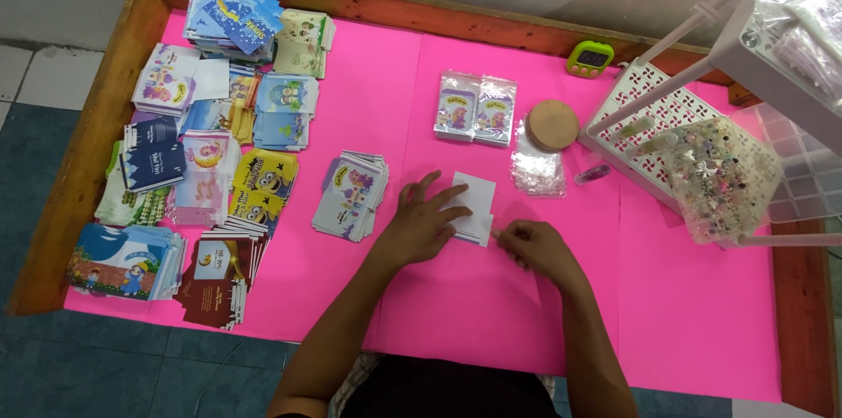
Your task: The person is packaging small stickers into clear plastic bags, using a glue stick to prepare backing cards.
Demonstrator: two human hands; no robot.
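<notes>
White card (474, 205) under both hands

Single head view, looking steeply down from above the person onto the pink table (667, 321). Both hands sit low-centre, near the lens. Table's far edge lies beyond them.

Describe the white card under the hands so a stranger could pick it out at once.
On the pink table cover, look just ahead of the person, where the left hand and right hand meet. The white card lies flat between them; unlike the colourful cartoon stacks nearby, it is plain and blank.
</notes>
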